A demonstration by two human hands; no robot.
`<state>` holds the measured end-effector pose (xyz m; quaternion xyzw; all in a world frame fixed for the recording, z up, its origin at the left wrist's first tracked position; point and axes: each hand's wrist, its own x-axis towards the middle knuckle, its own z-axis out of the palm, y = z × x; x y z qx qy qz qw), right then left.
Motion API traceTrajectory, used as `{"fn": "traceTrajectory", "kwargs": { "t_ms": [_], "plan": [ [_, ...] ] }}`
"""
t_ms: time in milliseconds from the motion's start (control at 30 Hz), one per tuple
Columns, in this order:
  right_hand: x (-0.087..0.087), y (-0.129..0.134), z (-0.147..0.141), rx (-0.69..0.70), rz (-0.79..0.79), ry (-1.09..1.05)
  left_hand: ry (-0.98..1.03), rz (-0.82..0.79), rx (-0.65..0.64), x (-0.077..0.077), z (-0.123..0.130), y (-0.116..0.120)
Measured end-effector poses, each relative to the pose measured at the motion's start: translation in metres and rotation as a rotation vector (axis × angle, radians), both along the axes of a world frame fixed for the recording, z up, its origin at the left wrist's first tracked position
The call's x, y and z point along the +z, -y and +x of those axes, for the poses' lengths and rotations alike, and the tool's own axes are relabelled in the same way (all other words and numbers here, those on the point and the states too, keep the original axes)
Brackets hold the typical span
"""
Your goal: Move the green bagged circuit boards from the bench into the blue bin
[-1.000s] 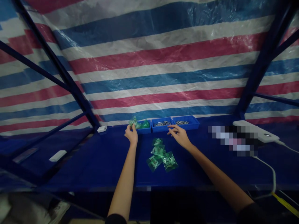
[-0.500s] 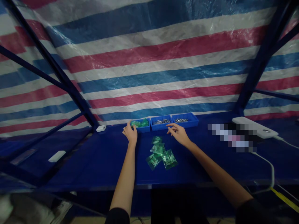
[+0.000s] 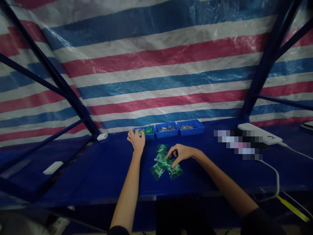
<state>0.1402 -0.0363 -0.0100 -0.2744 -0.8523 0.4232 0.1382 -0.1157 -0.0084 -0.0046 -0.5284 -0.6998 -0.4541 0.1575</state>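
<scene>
Carries three bins (image 3: 167, 133) at the blue table's (image 3: 93, 176) back, packets (image 3: 157, 170) in front, block (image 3: 102, 136) left, white device (image 3: 260, 133) and cable (image 3: 277, 181) right.

A workshop corner — striped tarpaulin (image 3: 156, 60), blue bench (image 3: 102, 173), small-parts bins (image 3: 167, 133).

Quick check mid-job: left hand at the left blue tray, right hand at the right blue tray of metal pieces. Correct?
Not quite: the right hand is at the green bags on the table, as the head view shows. The left hand is at the left blue tray.
</scene>
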Motion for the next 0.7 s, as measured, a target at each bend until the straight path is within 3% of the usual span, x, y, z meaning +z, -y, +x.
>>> {"fn": "traceTrajectory", "kwargs": {
  "t_ms": [100,200,267,333,500,567,700],
  "plan": [
    [-0.004,-0.001,-0.001,0.037,-0.022,0.005,-0.023,0.032,-0.295,0.011,0.018,0.009],
    [-0.010,-0.005,-0.003,0.023,-0.054,-0.001,-0.012,-0.093,-0.709,0.016,0.039,0.017],
    [-0.013,-0.009,-0.003,-0.019,-0.035,-0.024,-0.002,-0.196,-0.887,0.015,0.050,0.020],
    [-0.015,-0.013,-0.001,-0.124,0.065,-0.054,-0.002,-0.259,-0.936,0.011,0.056,0.021],
    [-0.017,-0.024,0.003,-0.499,0.311,-0.158,0.076,-0.316,-0.881,0.000,0.057,0.018],
    [-0.018,-0.026,0.002,-0.574,0.284,-0.257,0.144,-0.352,-0.890,-0.002,0.058,0.017],
    [-0.015,-0.026,-0.005,-0.605,0.071,-0.520,0.227,-0.381,-0.960,-0.004,0.065,0.019]
  ]
}}
